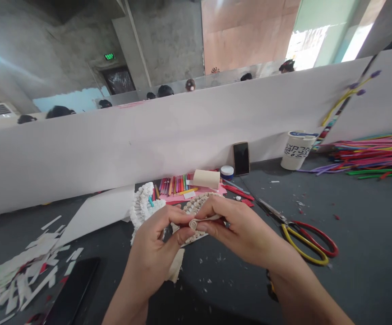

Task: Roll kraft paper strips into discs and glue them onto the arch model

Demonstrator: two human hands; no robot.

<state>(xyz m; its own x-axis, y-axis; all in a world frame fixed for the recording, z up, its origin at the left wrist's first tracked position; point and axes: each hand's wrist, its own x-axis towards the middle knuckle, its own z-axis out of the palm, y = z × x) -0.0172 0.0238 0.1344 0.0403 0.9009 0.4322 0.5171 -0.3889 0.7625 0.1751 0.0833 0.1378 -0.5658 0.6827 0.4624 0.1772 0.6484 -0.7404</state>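
The left hand (pixel 153 255) and the right hand (pixel 234 230) are drawn close together, thumbs and fingers pinching a small coil of cream paper (pixel 193 224) from either side, with its loose strip running toward the right hand. Just beneath the coil lies a cream panel of rolled paper coils (pixel 196 206), too many to count. A ruffled white paper piece (pixel 144 207) sits against its left end, and a cream paper strip (pixel 177 266) hangs below, beside the left wrist.

On the dark grey bench (pixel 361 230), one pair of scissors (pixel 304 239) with red and yellow handles lies just right of the right hand, blades toward the far edge. Along that edge, against a white partition (pixel 148 146), stand one sheet of pink paper (pixel 209 192) bearing a row of coloured markers (pixel 173 185) and one cream paper roll (pixel 205 179), plus one blue-lidded jar (pixel 227 172), one upright phone (pixel 241 158) and one white paper cup (pixel 297 150). A heap of coloured pipe cleaners (pixel 371 153) fills the far right corner.

Near the left edge lie white paper offcuts (pixel 20 275), a white board sheet (pixel 97 216) and one flat black phone (pixel 74 289). Beyond the partition, eight people's heads (pixel 165 90) show in a concrete room.
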